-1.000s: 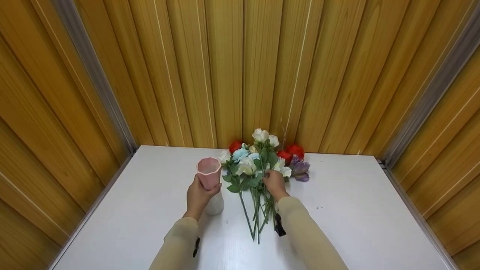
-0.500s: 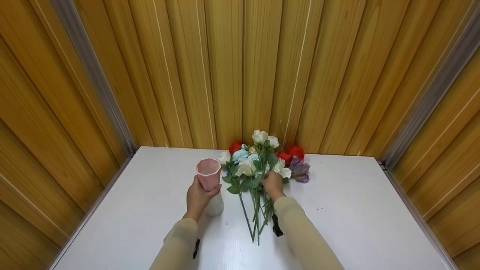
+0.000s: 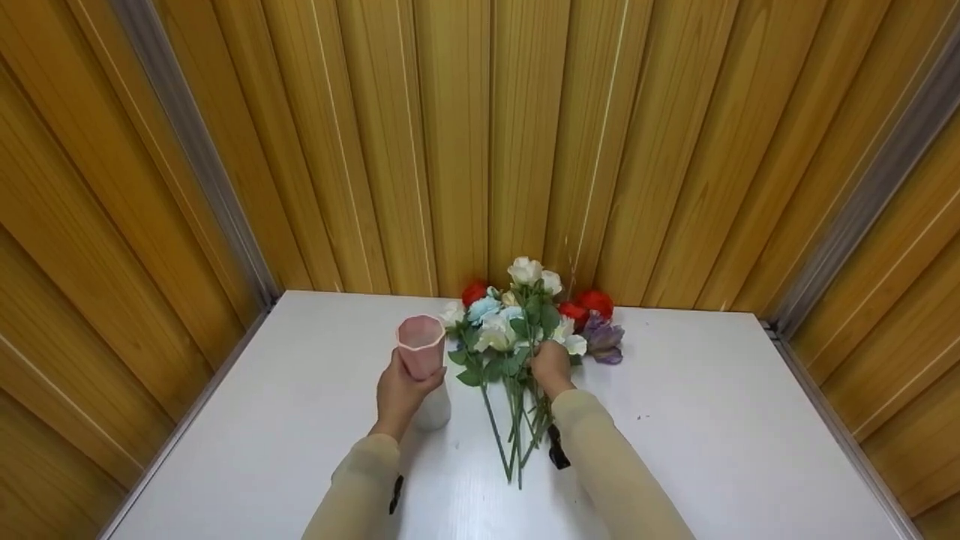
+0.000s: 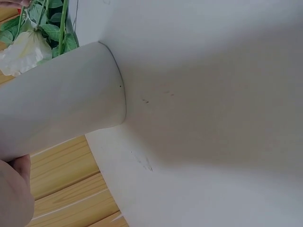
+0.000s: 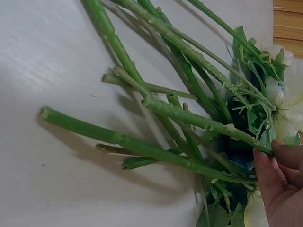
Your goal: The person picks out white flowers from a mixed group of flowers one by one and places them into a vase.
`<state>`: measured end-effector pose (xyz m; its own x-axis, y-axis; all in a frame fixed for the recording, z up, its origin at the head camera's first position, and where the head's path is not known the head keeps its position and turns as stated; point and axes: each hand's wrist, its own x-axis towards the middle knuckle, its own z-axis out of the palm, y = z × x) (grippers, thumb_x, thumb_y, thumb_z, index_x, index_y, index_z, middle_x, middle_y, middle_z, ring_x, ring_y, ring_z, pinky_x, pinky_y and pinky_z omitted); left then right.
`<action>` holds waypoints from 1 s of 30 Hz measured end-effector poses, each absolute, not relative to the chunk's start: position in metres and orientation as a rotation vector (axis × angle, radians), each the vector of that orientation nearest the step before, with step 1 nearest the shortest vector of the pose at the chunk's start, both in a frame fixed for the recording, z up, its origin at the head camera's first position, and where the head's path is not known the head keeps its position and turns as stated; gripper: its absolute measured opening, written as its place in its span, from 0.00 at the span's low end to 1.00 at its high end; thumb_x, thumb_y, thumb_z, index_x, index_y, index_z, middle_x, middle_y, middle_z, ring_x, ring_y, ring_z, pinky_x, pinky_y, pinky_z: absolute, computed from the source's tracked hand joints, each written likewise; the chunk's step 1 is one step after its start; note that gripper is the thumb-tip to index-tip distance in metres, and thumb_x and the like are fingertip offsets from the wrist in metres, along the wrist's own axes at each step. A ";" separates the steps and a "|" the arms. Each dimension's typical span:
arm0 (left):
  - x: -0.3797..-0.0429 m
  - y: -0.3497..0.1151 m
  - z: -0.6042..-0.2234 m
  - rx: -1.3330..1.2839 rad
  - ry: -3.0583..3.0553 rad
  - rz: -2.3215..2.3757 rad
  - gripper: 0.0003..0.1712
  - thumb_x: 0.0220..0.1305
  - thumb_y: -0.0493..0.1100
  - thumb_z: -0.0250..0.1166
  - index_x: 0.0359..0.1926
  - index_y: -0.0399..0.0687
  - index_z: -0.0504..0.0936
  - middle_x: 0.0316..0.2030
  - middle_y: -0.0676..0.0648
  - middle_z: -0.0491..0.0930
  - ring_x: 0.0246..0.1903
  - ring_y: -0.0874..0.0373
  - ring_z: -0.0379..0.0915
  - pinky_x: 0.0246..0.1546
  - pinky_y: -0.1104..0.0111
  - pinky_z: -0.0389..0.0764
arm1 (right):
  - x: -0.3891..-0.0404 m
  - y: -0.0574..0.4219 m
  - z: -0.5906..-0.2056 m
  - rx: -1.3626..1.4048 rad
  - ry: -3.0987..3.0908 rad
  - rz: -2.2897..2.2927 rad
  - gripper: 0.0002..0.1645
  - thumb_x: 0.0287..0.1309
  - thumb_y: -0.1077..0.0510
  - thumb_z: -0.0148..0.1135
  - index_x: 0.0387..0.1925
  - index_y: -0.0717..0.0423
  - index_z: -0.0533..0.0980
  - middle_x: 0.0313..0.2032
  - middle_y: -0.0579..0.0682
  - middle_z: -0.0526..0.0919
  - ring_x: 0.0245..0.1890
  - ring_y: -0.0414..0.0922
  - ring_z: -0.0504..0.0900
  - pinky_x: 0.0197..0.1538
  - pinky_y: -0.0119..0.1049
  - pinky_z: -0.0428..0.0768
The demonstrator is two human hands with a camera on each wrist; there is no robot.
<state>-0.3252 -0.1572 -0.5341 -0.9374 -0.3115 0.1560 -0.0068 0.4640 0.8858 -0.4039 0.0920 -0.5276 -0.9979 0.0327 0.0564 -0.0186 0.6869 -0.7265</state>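
Note:
My left hand (image 3: 403, 394) grips a vase, pink and faceted at its open mouth (image 3: 421, 356) and white towards the base (image 3: 433, 411). In the left wrist view, the white vase body (image 4: 61, 101) slants across, its base at the tabletop and part of the hand (image 4: 14, 196) beside it. Between thumb and fingers, my right hand (image 3: 553, 367) pinches a green flower stem (image 5: 208, 124) within a pile of artificial flowers. Which bloom tops that stem cannot be told. White roses (image 3: 525, 271), a pale blue flower (image 3: 484, 309) and a white bloom (image 3: 496, 334) lie around it.
Red flowers (image 3: 595, 304) and a purple flower (image 3: 604, 341) lie at the pile's right. Several bare stem ends (image 5: 80, 124) point towards the person. The white table (image 3: 697, 420) meets wood-patterned walls (image 3: 450, 150) at the back and sides.
My right hand shifts slightly left, then back right, among the stems. My left hand keeps its grip on the vase, which stays in place. The head view shifts a little.

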 end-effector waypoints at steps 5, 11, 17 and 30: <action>-0.325 -0.157 -0.534 0.257 -2.432 -1.433 0.44 0.54 0.49 0.77 0.67 0.41 0.68 0.65 0.37 0.78 0.65 0.41 0.76 0.68 0.46 0.75 | -0.403 0.093 -0.527 -0.016 -2.814 1.224 0.26 0.59 0.71 0.62 0.12 0.52 0.62 0.18 0.46 0.64 0.24 0.44 0.61 0.29 0.36 0.62; -0.327 -0.157 -0.533 0.275 -2.436 -1.479 0.44 0.55 0.48 0.77 0.69 0.43 0.67 0.67 0.38 0.76 0.67 0.41 0.74 0.69 0.45 0.73 | -0.403 0.094 -0.526 -0.025 -2.806 1.230 0.21 0.60 0.71 0.61 0.14 0.56 0.67 0.19 0.46 0.66 0.23 0.44 0.62 0.28 0.35 0.62; -0.327 -0.156 -0.533 0.255 -2.419 -1.457 0.45 0.53 0.48 0.78 0.68 0.41 0.68 0.65 0.37 0.78 0.65 0.41 0.76 0.67 0.46 0.75 | -0.405 0.095 -0.524 0.020 -2.782 1.294 0.29 0.60 0.73 0.54 0.12 0.49 0.54 0.16 0.43 0.50 0.20 0.42 0.51 0.27 0.36 0.54; -0.326 -0.156 -0.537 0.234 -2.408 -1.415 0.43 0.52 0.48 0.78 0.66 0.39 0.69 0.63 0.36 0.79 0.63 0.41 0.78 0.65 0.46 0.77 | -0.403 0.094 -0.513 0.034 -2.710 1.412 0.17 0.62 0.73 0.54 0.18 0.61 0.73 0.22 0.54 0.79 0.24 0.43 0.67 0.32 0.37 0.69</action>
